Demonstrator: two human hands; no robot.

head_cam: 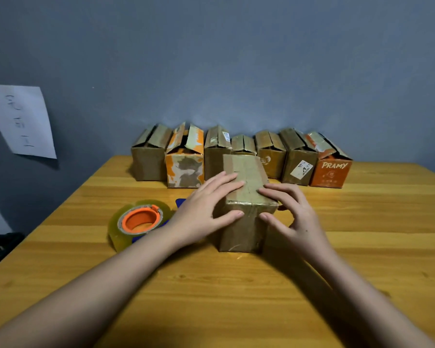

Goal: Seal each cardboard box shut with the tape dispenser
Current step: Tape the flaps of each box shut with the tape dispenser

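Your left hand [206, 209] and right hand [293, 217] lie spread and flat on the near box [244, 197], fingers pressing its top and front, gripping nothing. The tape dispenser [138, 222] sits just left of that box on the table [362, 247]; seven unsealed boxes [241, 156] stand behind it. Press unevenly and the tape could wrinkle or lift, letting the flaps spring open.
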